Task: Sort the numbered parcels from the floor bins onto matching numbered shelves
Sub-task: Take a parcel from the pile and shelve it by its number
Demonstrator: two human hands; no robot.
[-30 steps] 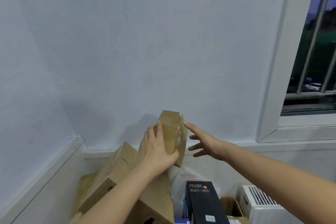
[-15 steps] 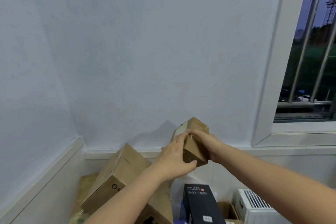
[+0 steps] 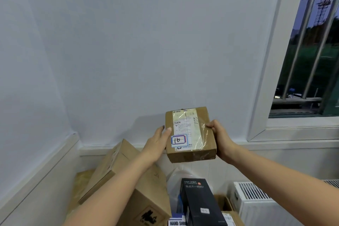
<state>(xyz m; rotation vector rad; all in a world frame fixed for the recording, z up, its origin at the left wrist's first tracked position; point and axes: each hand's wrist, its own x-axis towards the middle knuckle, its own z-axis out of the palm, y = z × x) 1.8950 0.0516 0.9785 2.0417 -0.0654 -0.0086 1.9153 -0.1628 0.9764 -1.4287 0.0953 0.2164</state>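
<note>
1. Parcel (image 3: 189, 135) is a small brown cardboard box, held up in front of the pale wall (image 3: 128, 42), label face toward the camera.
2. It's got a white shipping label under shiny clear tape, plus a blue-edged sticker with "16" handwritten on it (the small print is too blurry to read).
3. Left hand (image 3: 157, 143) grips the left edge, thumb lying on the front face.
4. Right hand (image 3: 221, 139) grips the right edge, fingers curled round it.
5. Below it: a big tilted cardboard box (image 3: 126, 176), a black hair drier box (image 3: 200, 202) and a white radiator (image 3: 256, 205).
</note>
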